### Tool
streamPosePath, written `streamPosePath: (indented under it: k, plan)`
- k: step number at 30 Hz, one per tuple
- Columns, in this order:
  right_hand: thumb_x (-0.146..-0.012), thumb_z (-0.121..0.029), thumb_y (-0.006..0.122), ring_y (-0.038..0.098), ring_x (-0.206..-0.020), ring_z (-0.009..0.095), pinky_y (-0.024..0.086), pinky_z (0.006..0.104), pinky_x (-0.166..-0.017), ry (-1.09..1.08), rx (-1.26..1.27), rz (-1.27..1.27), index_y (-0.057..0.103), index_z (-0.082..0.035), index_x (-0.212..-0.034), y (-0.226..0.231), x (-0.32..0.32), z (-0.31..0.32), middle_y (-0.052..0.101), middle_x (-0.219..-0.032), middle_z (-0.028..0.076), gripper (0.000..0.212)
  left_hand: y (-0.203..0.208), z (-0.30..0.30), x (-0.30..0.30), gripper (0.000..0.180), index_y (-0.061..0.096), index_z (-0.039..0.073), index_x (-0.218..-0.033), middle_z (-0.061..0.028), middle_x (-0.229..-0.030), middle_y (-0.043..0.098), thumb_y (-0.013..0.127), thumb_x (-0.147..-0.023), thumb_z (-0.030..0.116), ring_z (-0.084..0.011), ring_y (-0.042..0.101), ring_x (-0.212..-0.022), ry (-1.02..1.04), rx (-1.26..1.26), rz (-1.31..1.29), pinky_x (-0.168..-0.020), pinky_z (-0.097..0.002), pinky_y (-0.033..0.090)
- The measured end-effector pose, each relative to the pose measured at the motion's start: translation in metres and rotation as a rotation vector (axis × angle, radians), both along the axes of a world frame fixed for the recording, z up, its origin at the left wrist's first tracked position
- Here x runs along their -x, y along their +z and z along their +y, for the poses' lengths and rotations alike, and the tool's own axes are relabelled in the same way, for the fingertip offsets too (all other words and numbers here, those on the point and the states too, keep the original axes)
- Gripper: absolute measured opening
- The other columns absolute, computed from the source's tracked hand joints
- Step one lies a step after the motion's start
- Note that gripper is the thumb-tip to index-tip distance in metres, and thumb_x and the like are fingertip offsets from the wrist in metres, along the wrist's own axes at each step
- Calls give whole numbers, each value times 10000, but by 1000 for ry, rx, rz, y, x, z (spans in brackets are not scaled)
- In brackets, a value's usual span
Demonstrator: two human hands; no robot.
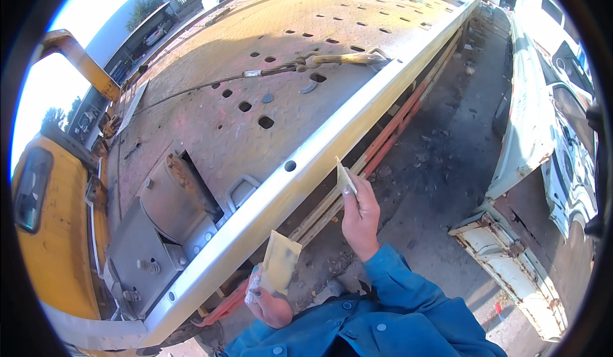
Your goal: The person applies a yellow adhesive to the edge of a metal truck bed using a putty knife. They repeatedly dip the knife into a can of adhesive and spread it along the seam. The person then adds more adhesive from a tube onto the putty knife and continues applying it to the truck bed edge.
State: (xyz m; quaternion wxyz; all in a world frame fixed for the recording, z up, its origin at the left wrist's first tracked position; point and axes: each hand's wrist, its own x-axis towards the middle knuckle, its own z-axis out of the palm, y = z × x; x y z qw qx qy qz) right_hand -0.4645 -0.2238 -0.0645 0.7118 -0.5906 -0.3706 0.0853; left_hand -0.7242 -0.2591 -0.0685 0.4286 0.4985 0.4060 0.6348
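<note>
My left hand (269, 306), low and just beside the metal side rail (332, 141), is closed on a flat rectangular plate (281, 261) coated with pale yellow paste. Whitish smears mark its fingers. Further right, my right hand (361, 220) pinches a thin, pale spreader (345, 178) whose tip points up near the rail's outer edge. The spreader seems apart from the rail. The rail is silvery on top, with round holes and a dull yellowish outer face.
Beyond the rail lies a worn yellow truck bed (204, 127) with slots, a chain with a hook (345, 58) and a bolted bracket (175, 207). A yellow cab (57, 229) stands at left. Rusty white panels (504, 261) and a vehicle door (565, 133) are at right.
</note>
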Motion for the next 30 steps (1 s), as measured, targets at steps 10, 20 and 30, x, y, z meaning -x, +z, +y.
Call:
streamPosePath:
  k: [10,20,30]
  plan:
    - [-1178,-99,564,645,-1367,329,504,422,-1195,-253,-19,104,684,-2,-1549,13,-120,77,656,-1460,178,402,20,-10,-15,852,668,-225,-1385,-312,-1354,736,495,-1208,591,-385,763,-1202,-38,4,24,-1044,-449,617]
    - [-1175,-119,607,595,-1335,371,517,457,-1150,-238,48,-208,604,57,-1618,28,-40,65,581,-1451,225,477,3,-1,2,835,702,-213,-1328,-286,-1247,775,505,-1205,589,-350,765,-1137,13,29,96,-1010,-436,612]
    - [-994,51,737,615,-1292,387,527,429,-1111,-48,2,-238,599,66,-1624,19,56,31,604,-1474,240,645,-8,6,26,812,646,-183,-1420,-286,-1331,759,590,-1183,592,-359,758,-1204,-20,-6,80,-1066,-471,614]
